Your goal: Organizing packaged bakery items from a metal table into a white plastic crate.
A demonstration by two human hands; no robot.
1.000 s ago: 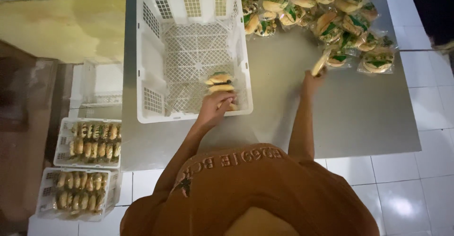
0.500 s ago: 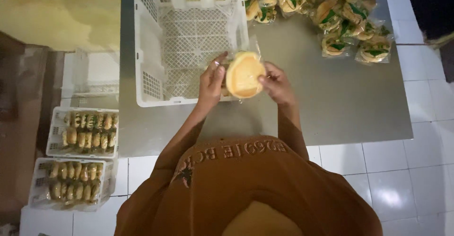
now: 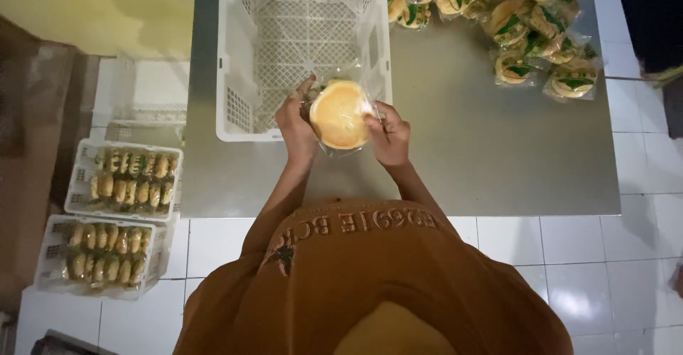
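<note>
A grey metal table [image 3: 455,163] carries a white crate [image 3: 235,113] and wrapped buns [image 3: 526,28].

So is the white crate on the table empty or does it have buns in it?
Empty as far as visible: the white crate shows only bare lattice floor. The wrapped bun is held above its near edge by both hands; the crate's far end is out of frame.

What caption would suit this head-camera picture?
Both hands, left hand and right hand, hold a wrapped bun over a white crate on a steel table.

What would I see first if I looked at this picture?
A round golden bun in a clear wrapper, held between the left hand and right hand above a white crate. Wrapped buns pile up at the far right of the grey table.
</note>
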